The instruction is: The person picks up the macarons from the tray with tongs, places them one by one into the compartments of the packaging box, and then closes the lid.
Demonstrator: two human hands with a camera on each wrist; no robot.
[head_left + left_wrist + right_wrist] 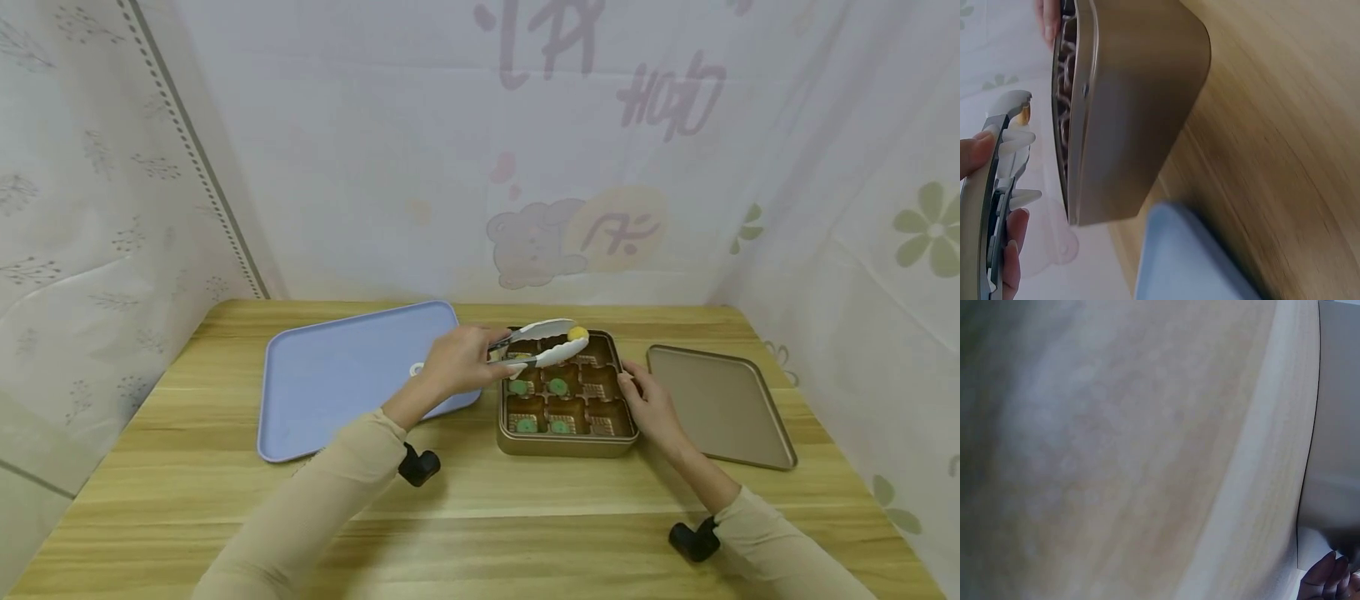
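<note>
My left hand (461,358) grips a pair of tongs (558,353) with white scalloped tips. Between those tips is a small yellow round piece (577,333), held over the back right of a bronze tin (566,447). The left wrist view shows the tongs (1015,142) beside the tin's rim, finger and thumb on their arms. Inside the tin, a brown divided insert (602,407) bears green round pieces (558,386) in several compartments of the left and middle columns. My right hand (654,410) holds the tin's right side, thumb at the rim.
Left of the tin lies a light blue tray (337,387), partly behind my left hand, with a small white ring (417,368) near it. To the right, a flat bronze lid (720,404) lies on the wooden table (510,533). A printed cloth (390,167) hangs behind.
</note>
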